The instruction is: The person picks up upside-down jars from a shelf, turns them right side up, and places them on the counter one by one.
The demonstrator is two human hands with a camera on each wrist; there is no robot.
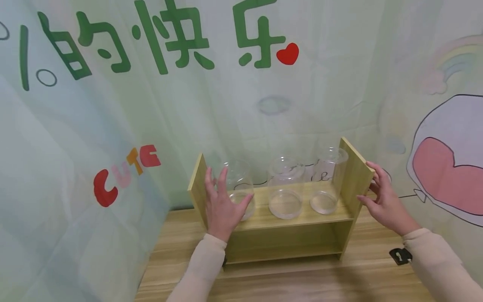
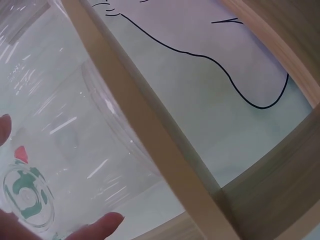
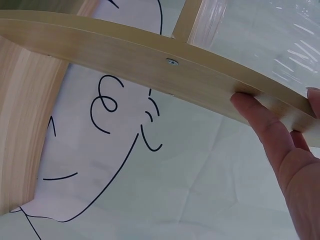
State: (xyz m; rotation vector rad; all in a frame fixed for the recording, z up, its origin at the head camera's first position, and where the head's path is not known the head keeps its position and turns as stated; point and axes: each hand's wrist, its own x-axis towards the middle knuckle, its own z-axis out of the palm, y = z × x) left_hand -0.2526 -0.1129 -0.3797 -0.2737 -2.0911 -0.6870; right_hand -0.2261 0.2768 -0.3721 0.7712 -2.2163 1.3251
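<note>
A small two-tier wooden shelf (image 1: 294, 225) stands on a wood-grain table. Three clear lidded jars line its upper board: a left jar (image 1: 241, 180), a middle jar (image 1: 285, 191) and a slimmer right jar (image 1: 325, 184). My left hand (image 1: 223, 209) is spread in front of the left jar, fingers up by its left side and thumb by its right. In the left wrist view, the jar's round lid knob (image 2: 29, 197) shows between fingers and thumb. At the right side panel (image 1: 356, 176), my right hand (image 1: 386, 205) pinches the edge, thumb in front and fingers against the outer face (image 3: 250, 107).
Wood-grain tabletop (image 1: 286, 287) extends in front of the shelf and to both sides. Behind hangs a printed cloth (image 1: 332, 84) with green characters, and another cloth side (image 1: 68, 167) runs along the left. A black tag (image 1: 400, 256) hangs by the right sleeve.
</note>
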